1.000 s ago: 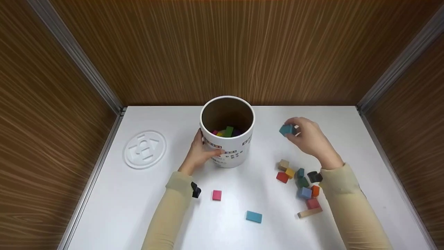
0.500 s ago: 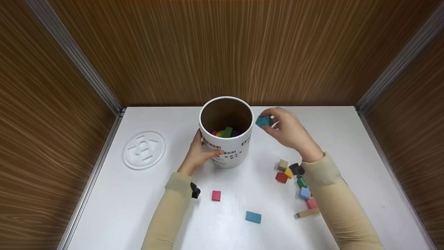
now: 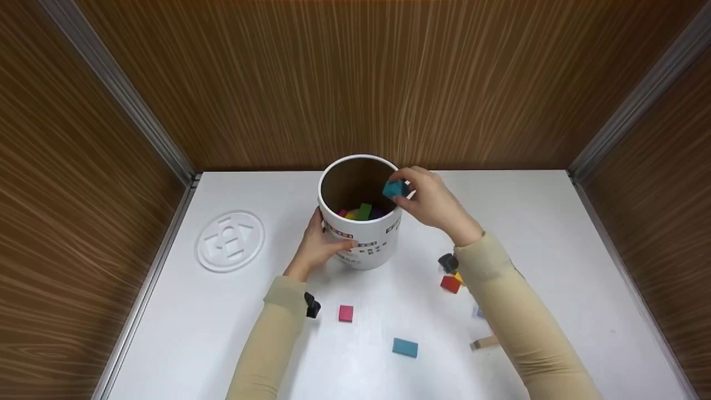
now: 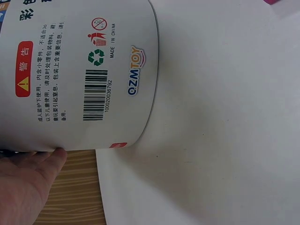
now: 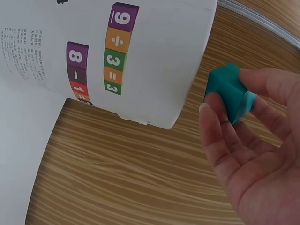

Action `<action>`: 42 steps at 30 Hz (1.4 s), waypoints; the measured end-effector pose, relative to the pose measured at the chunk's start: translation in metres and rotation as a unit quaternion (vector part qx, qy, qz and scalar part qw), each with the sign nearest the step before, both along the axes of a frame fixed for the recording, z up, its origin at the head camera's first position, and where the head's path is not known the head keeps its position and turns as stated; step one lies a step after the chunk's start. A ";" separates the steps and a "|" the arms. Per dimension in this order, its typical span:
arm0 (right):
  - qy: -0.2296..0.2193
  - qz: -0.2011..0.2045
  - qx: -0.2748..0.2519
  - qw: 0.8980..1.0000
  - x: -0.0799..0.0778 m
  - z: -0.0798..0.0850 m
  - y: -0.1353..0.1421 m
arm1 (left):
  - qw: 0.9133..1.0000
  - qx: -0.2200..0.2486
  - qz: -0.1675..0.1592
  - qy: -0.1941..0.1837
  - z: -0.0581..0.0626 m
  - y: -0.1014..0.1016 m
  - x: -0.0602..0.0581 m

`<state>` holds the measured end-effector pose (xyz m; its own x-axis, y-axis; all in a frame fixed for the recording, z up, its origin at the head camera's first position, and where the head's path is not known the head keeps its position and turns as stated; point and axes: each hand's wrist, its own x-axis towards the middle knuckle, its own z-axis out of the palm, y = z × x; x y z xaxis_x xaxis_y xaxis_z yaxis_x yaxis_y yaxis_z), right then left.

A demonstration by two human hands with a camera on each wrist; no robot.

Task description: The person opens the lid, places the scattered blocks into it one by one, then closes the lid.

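In the head view, a white cardboard tub [image 3: 369, 255] stands upright near the back of the table with its top uncovered. Several coloured blocks, among them a green block [image 3: 364, 211], lie at its bottom. My left hand [image 3: 316, 248] grips the tub's left side, thumb across the printed front. My right hand [image 3: 434, 203] pinches an angular teal block [image 3: 393, 189] between thumb and fingers, over the right part of the tub's rim. From the right wrist view, the teal block [image 5: 227, 89] shows just beyond the rim, with fingers curled behind it.
A round white lid [image 3: 257, 244] with raised shapes lies at the left. Loose on the table are a pink block [image 3: 346, 313], a blue block [image 3: 405, 347], a red block [image 3: 450, 284] and a wooden stick [image 3: 484, 342]. My right sleeve [image 3: 516, 311] hides other blocks. Wood-grain panels [image 3: 355, 83] enclose the table.
My right hand has carried the teal block leftward from beyond the tub's right side to over its rim. The right forearm now covers more of the loose blocks. My left hand keeps its hold.
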<state>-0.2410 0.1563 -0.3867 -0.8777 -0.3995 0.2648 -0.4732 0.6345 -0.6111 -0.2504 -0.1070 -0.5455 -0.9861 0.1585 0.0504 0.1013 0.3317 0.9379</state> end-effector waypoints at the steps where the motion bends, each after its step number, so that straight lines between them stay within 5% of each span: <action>1: -0.004 -0.001 0.002 1.000 -0.001 0.000 -0.001 | 1.000 -0.002 0.000 -0.001 0.000 0.000 0.000; 10: -0.008 0.008 -0.013 1.000 -0.005 0.000 -0.003 | 1.000 -0.006 0.000 -0.005 0.000 0.001 -0.001; 21: -0.038 -0.032 0.036 0.998 0.019 0.002 0.036 | 1.000 -0.001 0.004 -0.003 0.001 -0.003 0.001; 31: -0.071 -0.095 0.089 0.989 0.045 -0.021 0.100 | 1.000 -0.012 0.008 -0.009 0.002 0.000 0.004; 42: -0.140 -0.167 0.124 0.968 0.065 -0.053 0.157 | 1.000 -0.009 0.010 -0.017 0.002 -0.003 0.005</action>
<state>-0.1763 0.3136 -0.4392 -0.9923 -0.1023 -0.0697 -0.0547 0.8674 -0.4946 -0.2451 -0.1097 -0.5438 -0.9900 0.1401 0.0149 0.0636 0.3496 0.9347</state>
